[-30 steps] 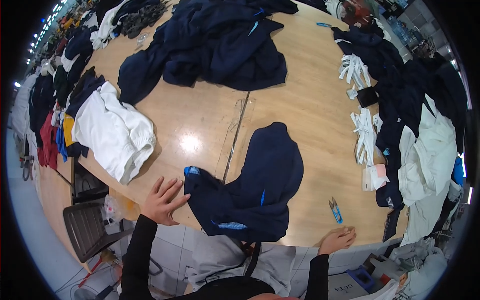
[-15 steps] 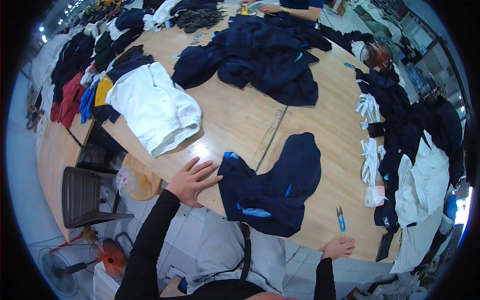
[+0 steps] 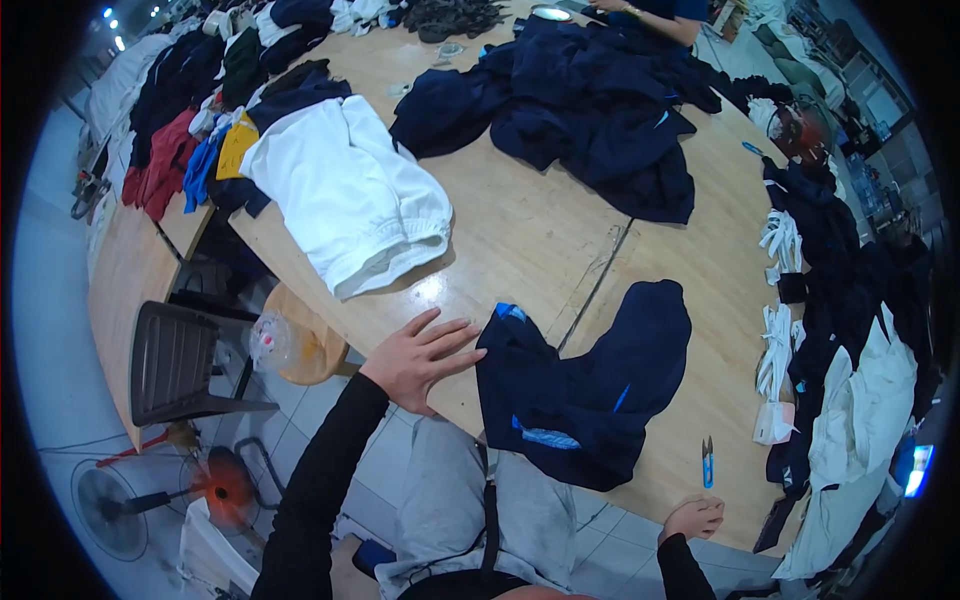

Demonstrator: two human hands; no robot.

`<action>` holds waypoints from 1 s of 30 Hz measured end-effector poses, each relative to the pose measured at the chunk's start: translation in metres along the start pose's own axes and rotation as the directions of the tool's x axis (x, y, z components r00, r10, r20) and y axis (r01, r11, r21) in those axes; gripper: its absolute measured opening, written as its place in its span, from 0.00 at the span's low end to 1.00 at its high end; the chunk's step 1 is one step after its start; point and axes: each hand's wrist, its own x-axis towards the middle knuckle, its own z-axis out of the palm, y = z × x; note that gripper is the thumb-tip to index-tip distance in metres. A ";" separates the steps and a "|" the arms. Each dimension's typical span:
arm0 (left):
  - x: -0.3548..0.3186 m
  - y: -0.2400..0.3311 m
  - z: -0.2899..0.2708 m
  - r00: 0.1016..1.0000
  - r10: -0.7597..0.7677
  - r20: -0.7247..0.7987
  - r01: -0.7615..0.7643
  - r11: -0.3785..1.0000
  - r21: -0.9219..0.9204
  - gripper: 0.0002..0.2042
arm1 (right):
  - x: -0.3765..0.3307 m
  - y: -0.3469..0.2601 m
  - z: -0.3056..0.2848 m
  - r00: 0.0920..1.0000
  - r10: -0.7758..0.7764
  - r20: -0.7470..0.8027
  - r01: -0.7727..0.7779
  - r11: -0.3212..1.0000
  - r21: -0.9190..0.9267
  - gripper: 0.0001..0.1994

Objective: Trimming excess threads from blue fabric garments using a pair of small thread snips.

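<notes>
My left hand point(image 3: 422, 360) lies flat near the table's front edge, fingers spread and holding nothing. Its fingertips reach the left side of a folded navy garment point(image 3: 590, 390) with light-blue patches. What sort of garment this is, the folds hide. My right hand point(image 3: 693, 517) rests on the front edge farther right, fingers curled in and closed; nothing shows in it. Just beyond that hand, apart from it, lie blue-handled thread snips point(image 3: 708, 466).
White elastic-waisted garment point(image 3: 350, 190) lies at left, a navy cloth heap point(image 3: 590, 110) at the back by another person's arm point(image 3: 665, 25). Down the right side are white strips point(image 3: 775, 350) and more garments point(image 3: 860, 400). A chair point(image 3: 175, 360) and fan point(image 3: 215, 485) stand left.
The whole view has shifted, so the table and garments sit farther right in the picture. Both hands keep their places by the navy garment and the snips.
</notes>
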 end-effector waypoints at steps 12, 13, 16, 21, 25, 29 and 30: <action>-0.014 -0.014 0.010 0.995 0.068 -0.073 -0.071 0.997 -0.041 0.66 | 0.027 0.016 0.035 0.980 -0.179 -0.086 0.110 0.850 -0.516 0.25; -0.018 -0.013 0.010 0.996 0.042 -0.078 -0.045 0.998 -0.038 0.66 | 0.022 0.010 0.033 0.976 -0.202 -0.083 0.133 0.851 -0.508 0.25; -0.024 -0.006 0.005 0.998 0.043 -0.042 -0.044 0.999 -0.013 0.68 | 0.013 0.003 0.025 0.947 -0.296 -0.122 0.178 0.803 -0.569 0.23; -0.024 -0.008 0.008 0.995 0.049 -0.082 -0.050 0.999 -0.008 0.68 | 0.008 -0.001 0.011 0.938 -0.347 0.021 0.270 0.690 -0.672 0.23; -0.017 -0.004 0.012 0.993 0.088 -0.074 -0.087 0.996 0.018 0.68 | 0.001 0.006 0.005 0.889 -0.453 -0.067 0.250 0.603 -0.757 0.19; -0.029 -0.018 0.012 0.984 0.083 -0.157 -0.088 0.996 -0.022 0.66 | 0.020 0.005 0.010 0.836 -0.502 -0.222 0.110 0.550 -0.828 0.12; -0.030 -0.020 0.013 0.983 0.069 -0.173 -0.078 0.996 -0.046 0.66 | 0.013 -0.010 0.012 0.839 -0.494 -0.229 0.113 0.570 -0.814 0.11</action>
